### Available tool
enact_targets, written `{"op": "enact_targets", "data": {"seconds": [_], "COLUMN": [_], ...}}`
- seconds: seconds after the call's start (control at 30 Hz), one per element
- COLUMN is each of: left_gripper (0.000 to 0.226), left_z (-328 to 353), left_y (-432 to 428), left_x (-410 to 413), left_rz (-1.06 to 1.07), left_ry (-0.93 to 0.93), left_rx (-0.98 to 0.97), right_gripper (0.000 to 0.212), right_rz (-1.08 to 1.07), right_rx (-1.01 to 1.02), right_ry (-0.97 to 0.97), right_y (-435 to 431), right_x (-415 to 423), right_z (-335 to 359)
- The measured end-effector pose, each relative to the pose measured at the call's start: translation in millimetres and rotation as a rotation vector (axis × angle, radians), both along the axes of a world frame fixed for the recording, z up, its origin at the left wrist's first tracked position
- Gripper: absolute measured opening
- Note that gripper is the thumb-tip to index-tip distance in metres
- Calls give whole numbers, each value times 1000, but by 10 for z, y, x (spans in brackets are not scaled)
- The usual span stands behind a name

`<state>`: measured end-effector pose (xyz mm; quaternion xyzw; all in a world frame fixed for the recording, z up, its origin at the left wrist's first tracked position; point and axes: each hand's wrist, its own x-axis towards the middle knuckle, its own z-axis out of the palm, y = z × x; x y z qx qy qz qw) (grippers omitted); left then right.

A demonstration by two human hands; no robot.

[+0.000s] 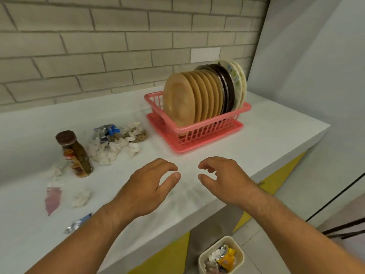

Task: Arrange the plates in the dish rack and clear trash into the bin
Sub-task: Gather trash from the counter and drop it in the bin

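Head view: row of round tan, dark brown and floral cream plates [205, 95] stands upright in the pink plastic dish rack [194, 133] on the white counter [266, 135] — plate step looks done. Left hand [147, 187] and right hand [223, 179] hover over bare counter, fingers loosely curled, holding nothing. Next: grab crumpled white tissues and foil wrappers [116, 141] on the left, drop into the cream bin [221, 256] on the floor below. Brown bottle [76, 154] label — unreadable.
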<state>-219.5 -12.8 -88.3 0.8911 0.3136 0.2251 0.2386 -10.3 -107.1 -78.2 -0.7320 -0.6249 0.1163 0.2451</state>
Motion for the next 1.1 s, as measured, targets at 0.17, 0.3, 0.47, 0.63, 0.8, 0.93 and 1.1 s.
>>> {"op": "enact_targets", "data": {"seconds": [0.17,0.3,0.47,0.63,0.8,0.93,1.1], "left_gripper": [39,24,15,17,16,40,42], "left_z": [-19,-4,-5,-84,-212,-330,-540], "left_y": [434,683,898,975,1014,965,846], "left_x": [-715,-1165,-1481,-1667,-1807,-1815,-1637], "left_rz": [42,77,139,166,152,128,90], "left_ry": [-23,-55,-120,-136,-45,214,528], "left_rx": [12,-36,-70,-53,-33,-4,176], "right_gripper": [30,28,31,52,31,37,40], "right_rz": [89,195,267,389,545,496,300], "right_rx": [-18,-29,36,24,14,-54,-156], "right_ry": [-1,-7,19,-151,-306,-276,-134], "right_y": [449,616,683,752,787,711,629], "right_x": [-824,-1440,-2078,-2564,-2654,-2394,-1844], "right_z": [-208,-396,-595,-712,-797,-772,-699]}}
